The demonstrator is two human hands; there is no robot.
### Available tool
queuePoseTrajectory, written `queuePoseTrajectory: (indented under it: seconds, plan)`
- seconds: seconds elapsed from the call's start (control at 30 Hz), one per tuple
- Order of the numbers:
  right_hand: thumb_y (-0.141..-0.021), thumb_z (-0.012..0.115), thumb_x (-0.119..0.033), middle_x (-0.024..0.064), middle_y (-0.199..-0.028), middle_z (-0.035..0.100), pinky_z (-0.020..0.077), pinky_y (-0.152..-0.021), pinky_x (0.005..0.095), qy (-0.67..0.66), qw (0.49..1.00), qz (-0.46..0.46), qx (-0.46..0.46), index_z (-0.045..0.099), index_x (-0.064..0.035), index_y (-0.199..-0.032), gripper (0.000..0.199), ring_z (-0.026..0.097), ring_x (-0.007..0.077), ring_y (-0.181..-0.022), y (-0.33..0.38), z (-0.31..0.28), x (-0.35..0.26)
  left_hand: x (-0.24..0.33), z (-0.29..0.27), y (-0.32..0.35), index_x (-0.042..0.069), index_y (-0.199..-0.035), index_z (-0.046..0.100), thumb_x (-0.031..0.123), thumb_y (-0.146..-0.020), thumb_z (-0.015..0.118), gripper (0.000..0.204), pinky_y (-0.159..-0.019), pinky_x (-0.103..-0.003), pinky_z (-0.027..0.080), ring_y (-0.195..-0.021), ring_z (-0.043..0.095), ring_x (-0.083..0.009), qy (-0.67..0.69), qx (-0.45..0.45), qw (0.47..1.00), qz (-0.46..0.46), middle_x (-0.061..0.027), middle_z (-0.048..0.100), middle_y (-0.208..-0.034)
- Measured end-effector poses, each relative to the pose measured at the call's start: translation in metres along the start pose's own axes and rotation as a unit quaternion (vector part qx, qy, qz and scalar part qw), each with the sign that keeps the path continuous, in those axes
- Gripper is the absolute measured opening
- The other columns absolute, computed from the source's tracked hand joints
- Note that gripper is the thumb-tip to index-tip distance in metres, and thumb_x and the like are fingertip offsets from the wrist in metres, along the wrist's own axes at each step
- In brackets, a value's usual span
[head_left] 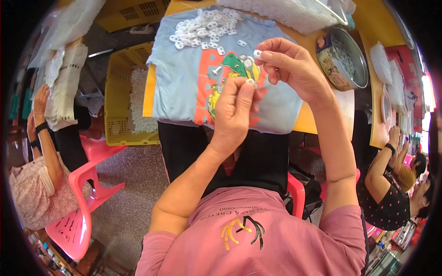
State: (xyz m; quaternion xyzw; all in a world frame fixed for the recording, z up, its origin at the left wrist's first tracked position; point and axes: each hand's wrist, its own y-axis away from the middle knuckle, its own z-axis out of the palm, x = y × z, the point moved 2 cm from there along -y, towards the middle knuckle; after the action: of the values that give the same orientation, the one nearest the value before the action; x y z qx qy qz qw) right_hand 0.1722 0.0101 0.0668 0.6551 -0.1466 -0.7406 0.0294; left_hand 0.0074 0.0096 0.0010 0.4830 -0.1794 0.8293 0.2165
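The left hand (235,110) pinches a tiny part (251,83) at its fingertips; most of it is hidden, its shape hard to make out. Just beyond, the right hand (290,66) pinches a small white ring (258,54) between thumb and forefinger. Both hover over a blue cloth (179,78) on the yellow bench (306,122). Past the hands on the cloth lies a pile of rings (205,27). Right of the cloth stands a round tin (343,57); left of it, a yellow crate (124,92).
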Motion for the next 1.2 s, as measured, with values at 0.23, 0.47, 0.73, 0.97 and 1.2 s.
queuePoseTrajectory:
  seconds: [0.23,0.47,0.73,0.97,1.2]
  plan:
    - [-0.096,0.062,-0.020,-0.0043,-0.082,0.057,0.0458,-0.062,0.0215,-0.005,0.999,-0.022,-0.033,0.062,-0.0035,-0.120,0.030,0.052,0.0041,-0.069,0.035,-0.006,0.023,-0.004,-0.003,-0.002,0.005,-0.102,0.052,0.016,-0.105,0.046,0.013,-0.064,-0.020,0.044,-0.068,0.050,-0.0050,0.007,-0.006,1.000,0.020,-0.0011,0.059,-0.085]
    - [-0.094,0.066,-0.021,-0.0004,-0.092,0.064,0.0464,-0.064,0.0205,0.000,0.999,-0.033,0.008,0.063,-0.0020,-0.118,0.030,0.055,0.0048,-0.072,0.042,-0.006,0.043,-0.005,-0.002,-0.002,0.005,-0.102,0.052,0.016,-0.105,0.046,0.013,-0.064,-0.020,0.044,-0.069,0.050,-0.0052,-0.006,-0.023,0.999,0.021,-0.0015,0.060,-0.086]
    - [-0.095,0.065,-0.020,0.0004,-0.092,0.064,0.0481,-0.067,0.0213,-0.007,0.996,-0.085,0.008,0.065,-0.0013,-0.117,0.029,0.056,0.0062,-0.074,0.046,0.010,0.044,-0.007,-0.004,-0.002,0.005,-0.102,0.052,0.016,-0.105,0.046,0.013,-0.064,-0.020,0.045,-0.070,0.052,-0.0055,-0.005,-0.053,0.998,0.028,-0.0014,0.061,-0.086]
    - [-0.095,0.065,-0.018,0.0008,-0.087,0.064,0.0482,-0.065,0.0225,-0.070,0.991,-0.091,0.065,0.065,-0.0018,-0.118,0.028,0.056,0.0069,-0.070,0.046,0.009,0.049,-0.004,-0.002,-0.002,0.005,-0.103,0.053,0.016,-0.105,0.047,0.013,-0.063,-0.019,0.044,-0.069,0.051,-0.0045,-0.004,-0.036,0.999,0.012,-0.0007,0.061,-0.085]
    - [-0.095,0.065,-0.017,0.0010,-0.088,0.065,0.0474,-0.064,0.0219,-0.051,0.991,-0.105,0.069,0.065,-0.0013,-0.118,0.028,0.056,0.0068,-0.069,0.046,0.015,0.048,-0.005,-0.001,-0.003,0.006,-0.102,0.054,0.017,-0.104,0.047,0.013,-0.060,-0.019,0.042,-0.068,0.050,-0.0028,-0.023,-0.024,0.999,0.009,0.0006,0.060,-0.083]
